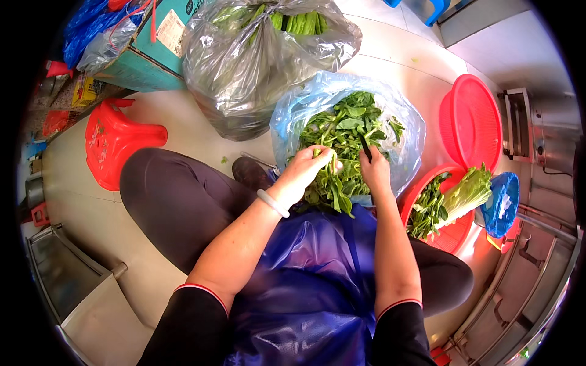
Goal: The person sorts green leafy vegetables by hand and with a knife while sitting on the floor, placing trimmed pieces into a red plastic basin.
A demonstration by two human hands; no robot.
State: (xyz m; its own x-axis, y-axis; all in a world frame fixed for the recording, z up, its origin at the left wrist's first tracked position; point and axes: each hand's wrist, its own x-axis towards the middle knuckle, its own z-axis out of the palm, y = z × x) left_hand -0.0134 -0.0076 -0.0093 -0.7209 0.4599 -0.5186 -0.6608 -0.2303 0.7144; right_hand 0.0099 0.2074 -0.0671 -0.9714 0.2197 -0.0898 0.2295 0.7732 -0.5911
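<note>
My left hand (312, 170), with a pale bangle (273, 203) at the wrist, is closed on the stems of some leafy greens (336, 190), whose leaves hang below it. My right hand (375, 169) grips a dark-handled tool (365, 147), probably a knife; its working end is hard to make out among the leaves. Both hands are over an open, light blue plastic bag (403, 105) on the floor. More leafy greens (352, 114) lie heaped in the bag.
A red basket (462, 235) at the right holds greens and a leafy head of lettuce (467, 192). Behind it stands another red basket (471, 123). A grey plastic bag (247, 82) of green vegetables, a green box (155, 59) and a red stool (110, 142) stand ahead and left.
</note>
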